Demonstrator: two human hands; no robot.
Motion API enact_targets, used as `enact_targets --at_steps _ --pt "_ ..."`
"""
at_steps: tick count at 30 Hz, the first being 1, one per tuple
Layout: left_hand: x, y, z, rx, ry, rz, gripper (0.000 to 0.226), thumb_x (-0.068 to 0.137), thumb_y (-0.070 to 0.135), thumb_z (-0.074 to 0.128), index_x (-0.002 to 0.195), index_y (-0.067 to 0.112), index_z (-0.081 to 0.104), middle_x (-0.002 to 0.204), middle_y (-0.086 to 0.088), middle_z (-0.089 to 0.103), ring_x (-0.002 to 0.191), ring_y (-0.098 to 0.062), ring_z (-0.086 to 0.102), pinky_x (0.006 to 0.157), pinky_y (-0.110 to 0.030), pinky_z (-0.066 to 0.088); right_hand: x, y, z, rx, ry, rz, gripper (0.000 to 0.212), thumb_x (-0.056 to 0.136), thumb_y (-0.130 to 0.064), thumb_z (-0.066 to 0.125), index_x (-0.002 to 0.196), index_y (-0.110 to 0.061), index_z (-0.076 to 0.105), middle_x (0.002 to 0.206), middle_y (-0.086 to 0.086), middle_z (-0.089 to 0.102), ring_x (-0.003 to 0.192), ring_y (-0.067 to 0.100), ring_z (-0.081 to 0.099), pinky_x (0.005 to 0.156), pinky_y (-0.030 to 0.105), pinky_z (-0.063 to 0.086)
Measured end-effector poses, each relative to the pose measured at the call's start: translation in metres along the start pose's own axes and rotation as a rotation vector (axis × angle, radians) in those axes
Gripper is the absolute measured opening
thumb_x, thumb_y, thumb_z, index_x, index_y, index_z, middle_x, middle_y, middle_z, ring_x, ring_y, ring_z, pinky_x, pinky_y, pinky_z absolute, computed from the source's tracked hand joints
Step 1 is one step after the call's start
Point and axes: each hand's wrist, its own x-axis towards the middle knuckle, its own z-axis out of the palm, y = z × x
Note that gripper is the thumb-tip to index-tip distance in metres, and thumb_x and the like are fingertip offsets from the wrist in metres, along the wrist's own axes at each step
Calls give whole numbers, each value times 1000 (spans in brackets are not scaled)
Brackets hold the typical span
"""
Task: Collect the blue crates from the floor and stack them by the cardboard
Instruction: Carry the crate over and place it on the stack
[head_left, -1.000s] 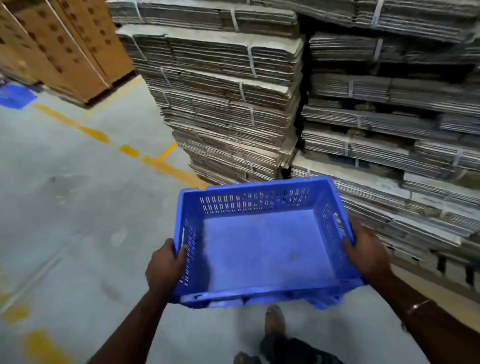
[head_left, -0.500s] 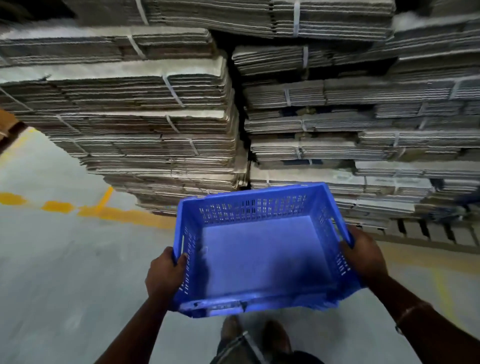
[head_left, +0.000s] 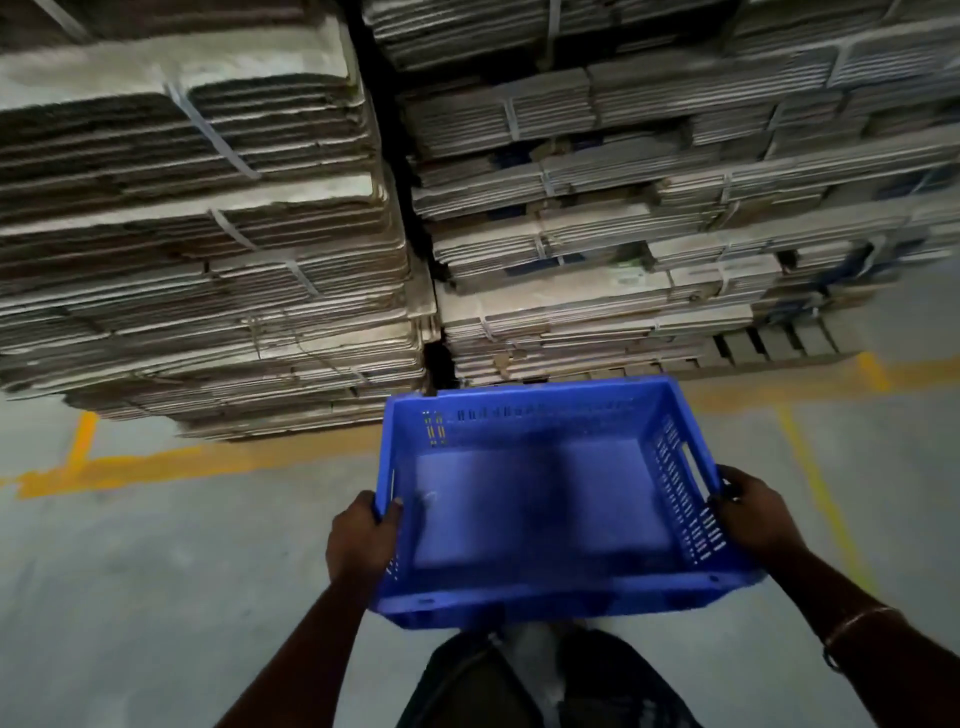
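From the head camera, I am looking down at a grey concrete floor (head_left: 156, 571) marked with worn yellow painted lines (head_left: 218, 462) that run across in front of me and branch off to the right. Ahead of me rise 2 tall piles of flattened cardboard (head_left: 208, 270), bundled with pale straps (head_left: 213, 130); a dark narrow gap runs between the piles. The right pile sits on a pallet (head_left: 769, 345) whose slats show at its lower edge. The light is dim and the picture is a little blurred.

My left hand (head_left: 361, 543) grips the left wall of the blue crate (head_left: 545, 499), with the thumb hooked over the rim and inside the crate. My right hand (head_left: 753, 522) grips the right wall near the slot handle, fingers curled round the rim. A thin bangle (head_left: 852, 631) sits on my right wrist.

I hold the crate between both hands, in front of my body and above the floor, open side up, nothing inside it. Its far edge points at the foot of the cardboard, near the gap between the piles. My legs (head_left: 545, 680) show below the crate.
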Motion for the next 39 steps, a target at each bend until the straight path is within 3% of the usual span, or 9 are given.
enact_targets --at_steps 3,8,15,20,23,27,32,39 --pt "-9 -3 4 14 -21 -19 36 90 56 54 84 20 53 78 -6 64 78 -35 63 62 -35 45 -12 13 11 48 1 66 45 86 -7 64 130 -14 61 113 14 70 101 32 66 81 31 41" --pt "-21 -15 20 42 -104 -86 37 91 58 50 86 21 48 82 -4 64 78 -33 64 66 -39 54 -22 29 27 160 -14 181 39 86 -8 63 122 -22 61 97 8 69 85 29 64 76 35 45" --pt "-24 -4 35 36 -258 -161 22 90 36 63 86 17 54 84 -5 67 80 -29 65 71 -37 52 -10 68 47 326 -55 349 28 79 -4 60 98 -24 62 90 4 71 80 29 67 80 47 56" --pt "-6 14 57 -16 -198 -162 18 91 32 64 92 16 56 90 -7 68 83 -29 65 72 -37 50 24 80 59 431 -27 354 28 76 -5 64 93 -28 63 89 2 71 77 27 68 78 48 58" --pt "7 17 79 -147 -172 -247 25 79 43 61 93 22 61 91 -2 70 86 -28 67 81 -43 55 50 88 78 473 28 358 28 78 -10 66 93 -33 62 91 0 72 81 28 69 81 50 57" --pt "29 9 117 -285 -117 -339 32 70 41 57 97 27 66 95 -2 72 89 -29 68 85 -51 56 78 94 104 545 93 339 22 82 -13 66 94 -31 61 95 0 72 86 29 68 81 52 57" --pt "59 14 151 -362 -11 -330 6 85 27 62 88 26 67 89 -2 72 86 -30 68 82 -47 57 113 106 131 644 133 324 26 74 -12 63 92 -30 64 95 3 72 91 34 69 84 57 56" --pt "91 10 166 -397 8 -307 9 86 31 65 90 24 67 87 0 72 84 -29 70 80 -46 58 124 94 141 707 123 319 25 83 -5 62 94 -27 64 100 6 70 94 36 68 83 52 57"
